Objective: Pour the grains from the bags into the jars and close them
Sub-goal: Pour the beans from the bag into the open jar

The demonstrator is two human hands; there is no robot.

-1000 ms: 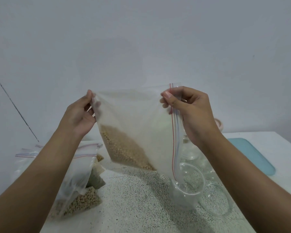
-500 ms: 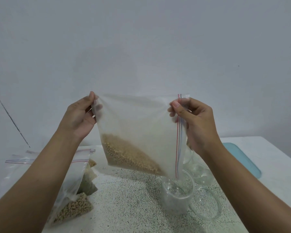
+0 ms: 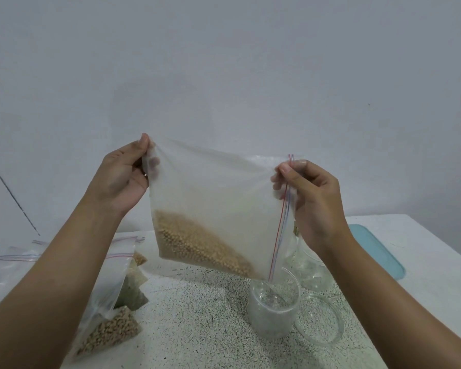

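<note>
I hold a clear zip bag (image 3: 218, 198) turned on its side above the table. Tan round grains (image 3: 197, 246) lie heaped along its lower edge. My left hand (image 3: 123, 179) pinches the bag's upper left corner. At the zip end, which has red and blue stripes, my right hand (image 3: 314, 201) pinches the upper right corner. The bag's lower right corner hangs just over the mouth of an open clear jar (image 3: 273, 307) standing on the table. No grains show in the jar.
Several more zip bags of grains (image 3: 109, 334) lie at the left on the speckled table (image 3: 197, 328). A clear glass lid (image 3: 320, 320) lies right of the jar, another clear jar (image 3: 312, 270) stands behind it, and a teal tray (image 3: 375, 251) sits at the right.
My left hand has lifted its corner higher, so the bag tilts more toward the zip end. The grains have slid closer to the lower right corner over the jar.
</note>
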